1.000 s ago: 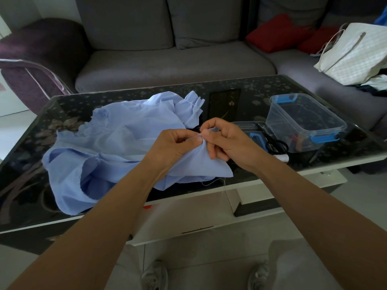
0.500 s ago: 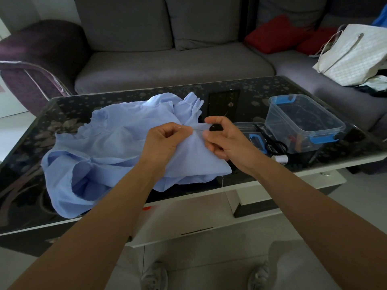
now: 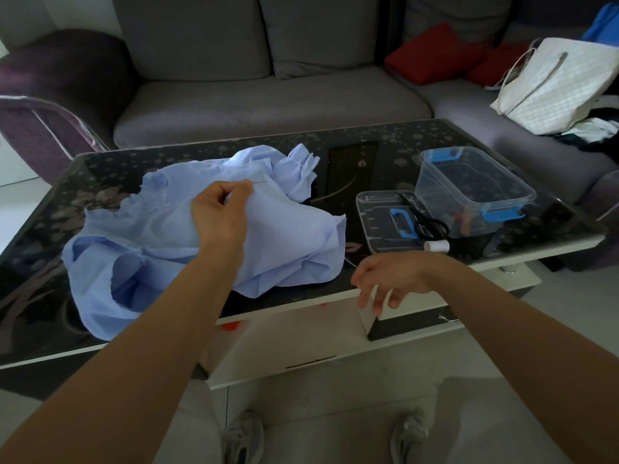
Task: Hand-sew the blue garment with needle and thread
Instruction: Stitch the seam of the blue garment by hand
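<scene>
Dark glass table (image 3: pixel 368 155) before grey sofa (image 3: pixel 268 95)

One counter (image 3: pixel 351 155) is seen, and one blue garment (image 3: pixel 160 236) is counted on its left half. Two hands are counted: the left hand (image 3: pixel 219 212) above the counter, the right hand (image 3: pixel 388 276) at its near edge. On the counter's right half, one clear box (image 3: pixel 432 182), one lid (image 3: pixel 375 222), one pair of scissors (image 3: pixel 432 226) and one white spool (image 3: pixel 436 245) are counted. Beyond the counter, one sofa (image 3: pixel 268 98), two red cushions (image 3: pixel 432 51) and one white bag (image 3: pixel 552 85) are counted. Below the counter's near edge, two shoes (image 3: pixel 243 437) are seen.
</scene>
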